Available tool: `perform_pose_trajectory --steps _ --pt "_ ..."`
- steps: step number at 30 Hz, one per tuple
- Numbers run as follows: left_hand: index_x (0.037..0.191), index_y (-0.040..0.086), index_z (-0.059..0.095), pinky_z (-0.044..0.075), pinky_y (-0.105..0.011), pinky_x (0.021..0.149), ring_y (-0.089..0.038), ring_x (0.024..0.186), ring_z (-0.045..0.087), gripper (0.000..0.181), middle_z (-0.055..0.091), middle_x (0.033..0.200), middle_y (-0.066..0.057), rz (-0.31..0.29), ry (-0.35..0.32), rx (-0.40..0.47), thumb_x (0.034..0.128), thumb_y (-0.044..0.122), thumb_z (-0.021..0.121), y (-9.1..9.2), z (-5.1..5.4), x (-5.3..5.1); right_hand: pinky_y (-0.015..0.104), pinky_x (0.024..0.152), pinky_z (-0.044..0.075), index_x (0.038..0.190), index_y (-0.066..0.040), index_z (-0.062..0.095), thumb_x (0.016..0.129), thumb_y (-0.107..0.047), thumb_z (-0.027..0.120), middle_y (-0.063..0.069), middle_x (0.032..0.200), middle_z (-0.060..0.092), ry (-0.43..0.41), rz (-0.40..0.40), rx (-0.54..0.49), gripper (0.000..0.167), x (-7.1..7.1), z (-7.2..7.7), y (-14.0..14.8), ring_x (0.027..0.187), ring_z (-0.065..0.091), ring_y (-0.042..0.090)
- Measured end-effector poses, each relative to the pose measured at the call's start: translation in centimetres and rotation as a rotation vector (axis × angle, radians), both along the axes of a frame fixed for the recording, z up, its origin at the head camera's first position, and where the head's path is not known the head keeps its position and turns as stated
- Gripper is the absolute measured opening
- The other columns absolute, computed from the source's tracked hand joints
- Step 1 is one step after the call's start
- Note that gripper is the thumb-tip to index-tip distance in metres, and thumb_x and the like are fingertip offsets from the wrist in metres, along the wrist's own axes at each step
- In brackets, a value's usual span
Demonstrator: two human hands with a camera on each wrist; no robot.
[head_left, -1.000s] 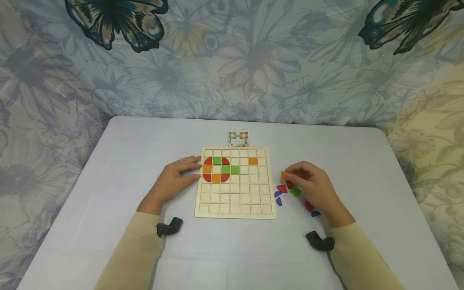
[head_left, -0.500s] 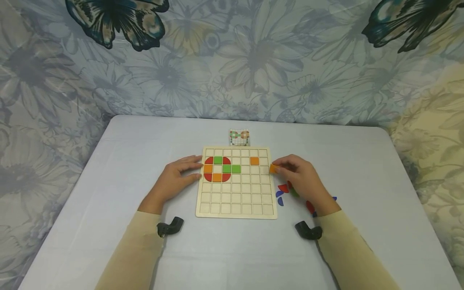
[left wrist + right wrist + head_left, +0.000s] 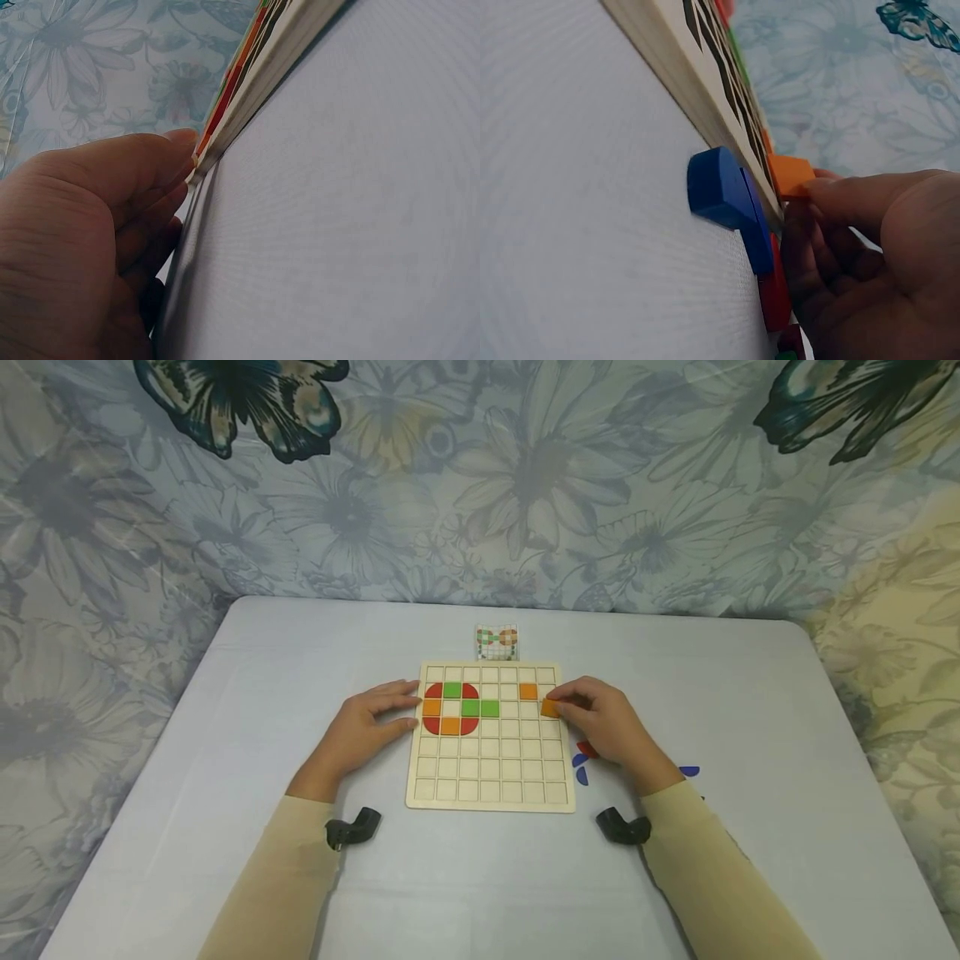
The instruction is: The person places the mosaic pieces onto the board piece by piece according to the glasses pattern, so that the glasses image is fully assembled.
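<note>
A pale wooden grid board lies on the table. Red corner pieces, green squares and orange squares form a ring at its upper left. One more green square adjoins the ring, and a lone orange square sits at the upper right. My right hand pinches another orange square between thumb and fingers, over the right-hand column in the head view. My left hand rests its fingertips and thumb against the board's left edge, fingers fairly straight; the left wrist view shows the thumb there.
A small pattern card lies behind the board. Beside the board's right edge are blue pieces and a red piece, partly under my right hand. Another blue piece lies farther right. A patterned cloth backs the table.
My right hand has carried the orange square leftward and slightly away from me, from above the loose pieces to over the board's right side. The left hand has stayed at the left edge.
</note>
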State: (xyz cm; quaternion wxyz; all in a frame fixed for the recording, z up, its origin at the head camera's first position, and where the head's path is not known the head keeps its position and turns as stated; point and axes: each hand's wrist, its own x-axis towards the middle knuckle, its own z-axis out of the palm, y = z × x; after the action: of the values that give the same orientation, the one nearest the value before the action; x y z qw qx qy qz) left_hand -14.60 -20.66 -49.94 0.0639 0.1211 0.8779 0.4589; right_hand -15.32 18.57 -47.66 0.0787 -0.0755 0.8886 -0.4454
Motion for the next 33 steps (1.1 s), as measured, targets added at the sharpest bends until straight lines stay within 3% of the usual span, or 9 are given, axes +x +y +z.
perform_pose_trajectory --steps 11,19,28,33 --pt "0.135 0.015 0.08 0.031 -0.051 0.127 -0.018 0.152 0.044 0.038 0.06 0.155 0.012 -0.002 -0.004 0.005 0.098 0.019 0.085 -0.1 -0.1 -0.2 0.05 0.102 0.052 0.121 -0.007 0.08 0.107 -0.006 0.07 0.009 0.124 0.071 -0.001 0.017 -0.002 0.018 -0.2 -0.3 -0.1 0.112 0.064 0.03" --pt "0.135 0.015 0.08 0.031 -0.051 0.127 -0.018 0.152 0.044 0.038 0.06 0.155 0.012 0.0 -0.005 0.011 0.0977 0.02 0.085 -0.1 -0.2 -0.1 0.045 0.092 0.052 0.126 -0.006 0.076 0.107 -0.01 0.071 0.01 0.123 0.07 -0.002 -0.008 -0.026 0.019 -0.1 -0.6 0.1 0.104 0.063 0.028" --pt "0.134 0.015 0.08 0.031 -0.051 0.127 -0.017 0.152 0.045 0.037 0.06 0.154 0.013 0.002 -0.009 0.017 0.0976 0.019 0.085 0.0 0.0 0.0 0.032 0.085 0.054 0.126 -0.005 0.074 0.107 -0.016 0.072 0.008 0.119 0.073 0.003 -0.004 -0.165 0.022 0.0 -0.8 0.6 0.1 0.065 0.027" --pt "0.135 0.015 0.08 0.031 -0.051 0.127 -0.017 0.152 0.044 0.037 0.06 0.154 0.013 0.005 -0.012 0.017 0.0978 0.019 0.085 0.1 0.2 0.0 0.029 0.09 0.054 0.129 -0.004 0.074 0.108 -0.025 0.072 0.009 0.121 0.074 -0.03 -0.011 -0.233 0.03 0.3 -0.3 0.9 0.109 0.066 0.027"
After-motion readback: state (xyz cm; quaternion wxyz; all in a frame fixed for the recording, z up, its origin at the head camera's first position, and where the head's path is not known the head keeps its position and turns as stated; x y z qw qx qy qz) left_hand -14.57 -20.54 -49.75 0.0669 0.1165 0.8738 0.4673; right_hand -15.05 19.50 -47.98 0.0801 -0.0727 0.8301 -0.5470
